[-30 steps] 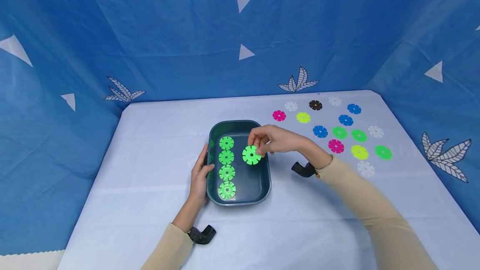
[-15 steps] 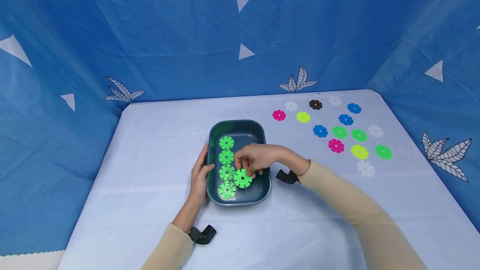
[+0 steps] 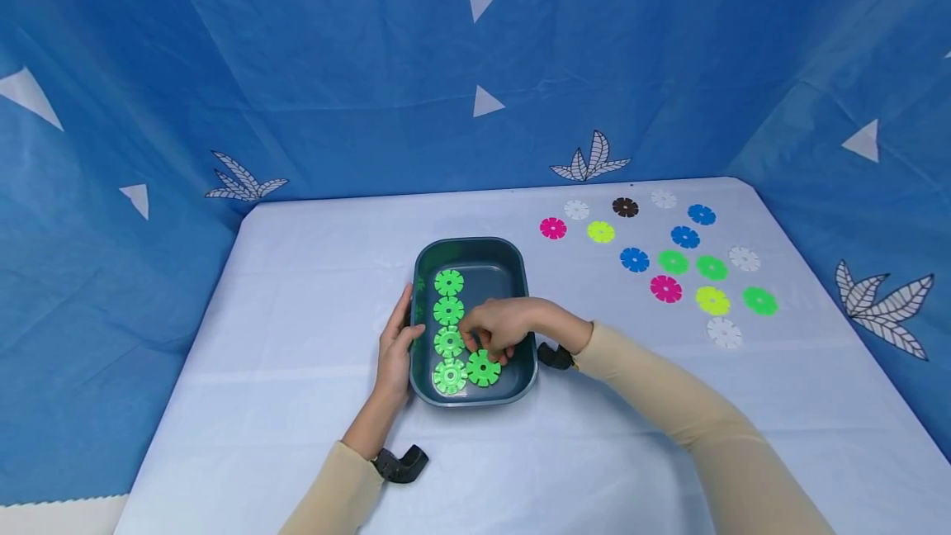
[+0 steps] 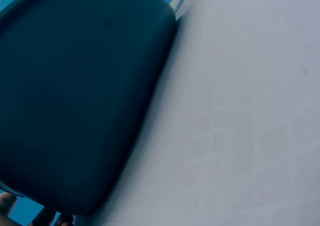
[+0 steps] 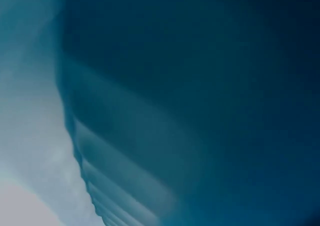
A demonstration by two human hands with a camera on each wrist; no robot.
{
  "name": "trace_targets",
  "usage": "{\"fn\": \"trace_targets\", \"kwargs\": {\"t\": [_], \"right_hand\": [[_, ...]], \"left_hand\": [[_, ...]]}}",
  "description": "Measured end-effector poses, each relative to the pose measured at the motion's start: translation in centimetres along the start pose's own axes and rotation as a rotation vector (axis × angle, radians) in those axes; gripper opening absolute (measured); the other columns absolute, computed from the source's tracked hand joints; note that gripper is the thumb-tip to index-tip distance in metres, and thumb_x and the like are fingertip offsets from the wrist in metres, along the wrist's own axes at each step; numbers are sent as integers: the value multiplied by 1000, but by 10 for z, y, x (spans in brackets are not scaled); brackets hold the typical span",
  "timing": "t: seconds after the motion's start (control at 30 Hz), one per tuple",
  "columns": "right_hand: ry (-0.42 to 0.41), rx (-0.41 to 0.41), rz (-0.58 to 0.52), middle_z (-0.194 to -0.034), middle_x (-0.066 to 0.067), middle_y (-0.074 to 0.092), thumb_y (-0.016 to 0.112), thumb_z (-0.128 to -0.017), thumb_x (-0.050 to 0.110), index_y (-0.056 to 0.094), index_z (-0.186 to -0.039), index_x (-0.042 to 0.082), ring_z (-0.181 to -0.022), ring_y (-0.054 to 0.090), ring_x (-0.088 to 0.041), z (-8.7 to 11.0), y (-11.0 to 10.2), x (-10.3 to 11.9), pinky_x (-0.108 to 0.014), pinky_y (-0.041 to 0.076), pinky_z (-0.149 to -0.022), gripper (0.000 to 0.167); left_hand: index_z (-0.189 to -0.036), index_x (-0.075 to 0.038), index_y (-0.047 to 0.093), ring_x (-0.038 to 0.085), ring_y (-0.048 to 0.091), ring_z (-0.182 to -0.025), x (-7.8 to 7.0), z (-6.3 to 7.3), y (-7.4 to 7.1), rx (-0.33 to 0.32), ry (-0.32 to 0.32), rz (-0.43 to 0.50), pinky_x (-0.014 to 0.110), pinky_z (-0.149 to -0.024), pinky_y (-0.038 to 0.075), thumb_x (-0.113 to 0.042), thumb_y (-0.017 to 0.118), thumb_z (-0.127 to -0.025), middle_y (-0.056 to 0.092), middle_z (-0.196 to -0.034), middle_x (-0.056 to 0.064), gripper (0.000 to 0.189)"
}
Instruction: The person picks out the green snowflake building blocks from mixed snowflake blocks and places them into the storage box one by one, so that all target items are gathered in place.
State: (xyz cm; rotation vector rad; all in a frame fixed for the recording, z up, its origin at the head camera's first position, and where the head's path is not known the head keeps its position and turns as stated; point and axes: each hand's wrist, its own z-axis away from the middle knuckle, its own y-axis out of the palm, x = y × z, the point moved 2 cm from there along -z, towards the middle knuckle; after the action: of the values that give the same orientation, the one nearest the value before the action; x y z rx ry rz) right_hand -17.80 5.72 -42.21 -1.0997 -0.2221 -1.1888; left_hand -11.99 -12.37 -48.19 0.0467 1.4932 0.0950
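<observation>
A dark teal plastic tray (image 3: 494, 277) stands on the white cloth in the head view. My left hand (image 3: 394, 353) grips its left side, thumb over the rim and fingers along the outer wall. Several green notched snowflake discs (image 3: 449, 310) form a column along the tray's left half. Inside the tray, my right hand (image 3: 499, 327) pinches the edge of another green snowflake disc (image 3: 483, 369) beside the column's nearest disc. The left wrist view has the tray wall (image 4: 85, 96) and a few fingertips (image 4: 42, 217). Close, blurred tray wall (image 5: 165, 111) fills most of the right wrist view.
To the right lie several loose snowflake discs: blue (image 3: 635, 260), pink (image 3: 665, 289), yellow (image 3: 713, 300), green (image 3: 760, 301), white (image 3: 724, 333) and one dark brown (image 3: 625, 207). A blue patterned curtain (image 3: 334, 64) rises behind the table and along its sides.
My right hand has carried the green disc down and left, from above the tray's right half to the near end beside the column. The left hand and tray have stayed put.
</observation>
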Motion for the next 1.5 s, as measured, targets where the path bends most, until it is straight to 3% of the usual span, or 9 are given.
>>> {"fn": "trace_targets", "kwargs": {"t": [0.53,1.03,1.23,1.37,1.5], "right_hand": [[90,-14,41,-67,-11,69,72,-81,-3,62,-85,5,-62,70,-24,-1,3,1,-27,53,-56,13],[69,-41,73,-65,-6,68,73,-79,-4,65,-90,2,-63,69,-25,0,2,2,-24,49,-53,15],[5,-117,56,-66,0,65,72,-82,1,65,-97,3,-65,68,-19,11,-8,5,-23,50,-58,16],[-48,-198,-41,-72,-1,63,70,-85,2,63,-100,2,-70,69,-22,28,-21,7,-23,51,-61,16],[-90,-337,-163,-79,-4,63,69,-87,5,61,-101,3,-71,67,-22,54,-31,-3,-29,54,-65,16]], "left_hand": [[-156,-22,28,16,13,-151,-2,0,1,-5,3,8,42,-122,15,-5,42,-93,20,-163,-5,66],[-156,-21,27,16,13,-152,-2,0,0,5,10,17,42,-122,15,-4,42,-93,19,-164,-4,66],[-156,-21,27,18,14,-152,-1,1,0,-2,-3,1,44,-122,15,-4,42,-93,21,-163,-3,67],[-156,-21,27,19,13,-152,-1,1,-1,-7,-7,-3,45,-122,14,-5,42,-93,21,-163,-3,66],[-156,-21,28,18,12,-152,-1,0,0,-5,-6,-7,44,-122,13,-5,42,-94,21,-163,-4,66]]}}
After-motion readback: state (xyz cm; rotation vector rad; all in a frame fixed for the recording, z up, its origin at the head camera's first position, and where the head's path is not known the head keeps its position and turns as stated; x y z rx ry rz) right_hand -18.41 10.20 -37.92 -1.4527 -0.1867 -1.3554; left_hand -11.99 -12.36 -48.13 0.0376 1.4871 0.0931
